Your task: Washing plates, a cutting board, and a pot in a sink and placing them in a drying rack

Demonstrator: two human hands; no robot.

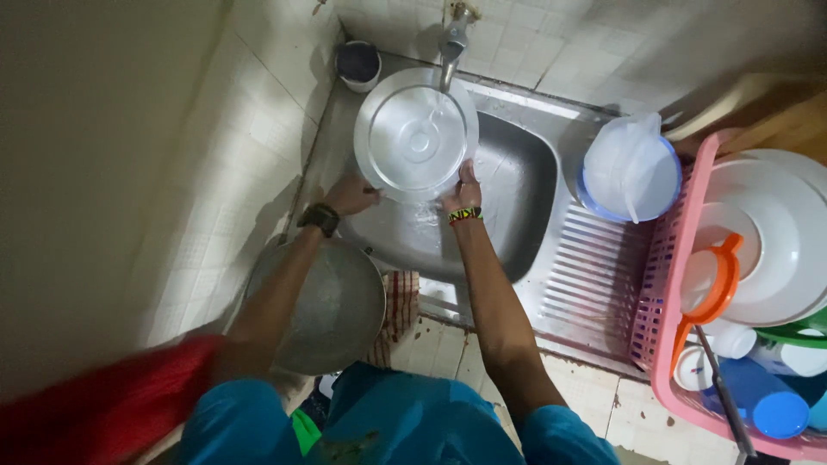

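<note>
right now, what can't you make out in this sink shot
- Head view: the tap top is cut by the upper edge.
- Left hand and right hand: fingers hidden behind the round metal plate.
- Small pot in the corner: contents too dark.
- Pink basket: cut by the right edge, items overlap.
- Sink drain: hidden by the plate.
- Red blur at lower left: unidentifiable.

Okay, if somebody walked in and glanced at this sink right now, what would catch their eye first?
Most likely the round metal plate, held over the steel sink by the left hand and right hand on its lower rim, with water running onto it from the tap above. Next, the pink dish basket at the right, crowded with white, orange and blue ware, and the big metal bowl at the sink's near left corner.
</note>
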